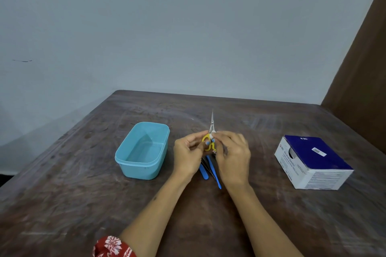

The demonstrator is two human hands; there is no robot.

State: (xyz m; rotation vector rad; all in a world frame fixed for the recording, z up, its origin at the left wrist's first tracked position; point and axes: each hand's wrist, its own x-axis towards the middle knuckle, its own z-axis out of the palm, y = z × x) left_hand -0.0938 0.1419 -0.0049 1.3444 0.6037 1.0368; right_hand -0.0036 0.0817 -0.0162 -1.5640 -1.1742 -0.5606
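The small scissors (211, 126) are up in the air, just above the middle of the counter (83, 204). Their thin blades are closed and point away from the person. The left hand (188, 152) holds the yellow handles, with its fingers (198, 136) curled round them. The right hand (234, 156) is close beside it. Its fingers (221, 134) pinch a little white piece (212, 136) against the scissors, just under the blades. Below the hands, a few thin blue tools (213, 168) lie flat on the counter. A light blue tub (140, 170) sits to the left, near the left hand. A blue and white box (313, 162) sits well apart on the right. A red sleeve (112, 246) with white flowers shows at the bottom. A pale wall (167, 27) stands behind.
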